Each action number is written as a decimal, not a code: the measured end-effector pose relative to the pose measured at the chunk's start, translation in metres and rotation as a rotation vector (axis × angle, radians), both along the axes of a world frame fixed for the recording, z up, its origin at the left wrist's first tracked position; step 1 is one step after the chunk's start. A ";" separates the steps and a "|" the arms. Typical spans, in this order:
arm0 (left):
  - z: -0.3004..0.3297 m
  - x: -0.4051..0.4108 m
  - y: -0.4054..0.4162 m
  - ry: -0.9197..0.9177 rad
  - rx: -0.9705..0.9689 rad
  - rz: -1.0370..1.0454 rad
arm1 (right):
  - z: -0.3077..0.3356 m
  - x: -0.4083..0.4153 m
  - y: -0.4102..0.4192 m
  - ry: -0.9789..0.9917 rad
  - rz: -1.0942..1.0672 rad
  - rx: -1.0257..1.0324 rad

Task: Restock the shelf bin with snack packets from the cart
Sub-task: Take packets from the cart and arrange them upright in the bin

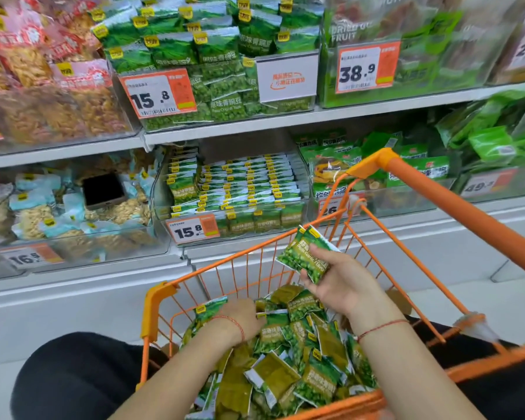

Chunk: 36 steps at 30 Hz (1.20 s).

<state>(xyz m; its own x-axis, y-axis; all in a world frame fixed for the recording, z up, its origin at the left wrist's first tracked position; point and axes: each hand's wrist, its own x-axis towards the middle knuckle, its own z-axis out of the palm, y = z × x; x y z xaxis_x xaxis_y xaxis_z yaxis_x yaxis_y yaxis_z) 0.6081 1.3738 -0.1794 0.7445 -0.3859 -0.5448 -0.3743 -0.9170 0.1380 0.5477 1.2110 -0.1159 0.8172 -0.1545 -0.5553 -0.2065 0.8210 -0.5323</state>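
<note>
The orange wire cart point(249, 268) stands just in front of the shelving, its basket heaped with loose green snack packets point(288, 359). Above the heap, near the cart's far rim, the right hand point(340, 283) grips a small stack of green pea packets point(308, 253) between thumb and fingers — at least two, fanned slightly, their printed faces turned up. The left hand point(240, 321) is down inside the cart at its left side, fingers curled over packets in the pile; one packet point(208, 310) stands tilted against the back of that hand, and whether the fingers actually hold it cannot be told. Both wrists wear a thin red string. Beyond the cart's far rim, on the lower shelf, sits the clear shelf bin point(234, 195) with a 15.8 price tag point(191, 228) on its front — it holds neat rows of matching green packets standing on edge. Left of that bin, another clear bin point(73, 207) holds pale-blue packets with a dark phone-like slab point(103, 190) lying on top.
</note>
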 end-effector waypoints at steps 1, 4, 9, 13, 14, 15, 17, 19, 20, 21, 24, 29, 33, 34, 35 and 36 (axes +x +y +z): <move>-0.006 0.000 -0.003 0.007 0.030 -0.010 | 0.000 0.000 0.000 0.015 0.010 -0.011; -0.021 -0.005 -0.015 -0.010 0.040 0.020 | -0.004 -0.001 -0.001 0.046 0.017 -0.042; -0.034 -0.004 -0.015 0.020 -0.145 0.167 | -0.006 0.000 -0.001 0.108 0.066 -0.051; -0.033 -0.004 -0.007 0.178 -0.251 0.229 | -0.005 -0.001 0.000 0.110 0.061 -0.062; -0.030 -0.004 -0.006 0.166 -0.256 0.217 | -0.005 -0.001 0.001 0.105 0.061 -0.063; -0.024 -0.003 -0.005 0.145 -0.262 0.205 | -0.004 -0.002 0.002 0.093 0.060 -0.055; -0.005 0.000 -0.003 0.083 -0.256 0.155 | -0.003 -0.002 0.002 0.075 0.060 -0.033; 0.020 0.002 0.005 0.002 -0.238 0.098 | -0.004 -0.001 0.003 0.056 0.072 -0.033; 0.032 0.002 0.011 -0.043 -0.232 0.088 | -0.004 -0.001 0.002 0.046 0.086 -0.053; 0.044 0.002 0.017 -0.099 -0.230 0.079 | -0.003 -0.002 0.003 0.026 0.099 -0.068; 0.078 0.006 0.039 -0.160 -0.360 0.097 | -0.002 -0.002 0.006 -0.004 0.129 -0.139; 0.112 0.000 0.036 0.253 -1.008 0.316 | -0.006 0.001 0.009 -0.080 0.247 -0.234; 0.096 0.000 0.015 0.251 -1.044 0.322 | -0.005 0.001 0.010 -0.080 0.316 -0.344; 0.091 0.001 0.012 0.241 -1.075 0.361 | -0.006 0.001 0.009 -0.082 0.290 -0.322; 0.087 0.000 0.009 0.220 -1.108 0.407 | -0.006 0.001 0.009 -0.085 0.265 -0.288; 0.083 0.000 0.006 0.195 -1.134 0.451 | -0.006 0.001 0.008 -0.089 0.246 -0.255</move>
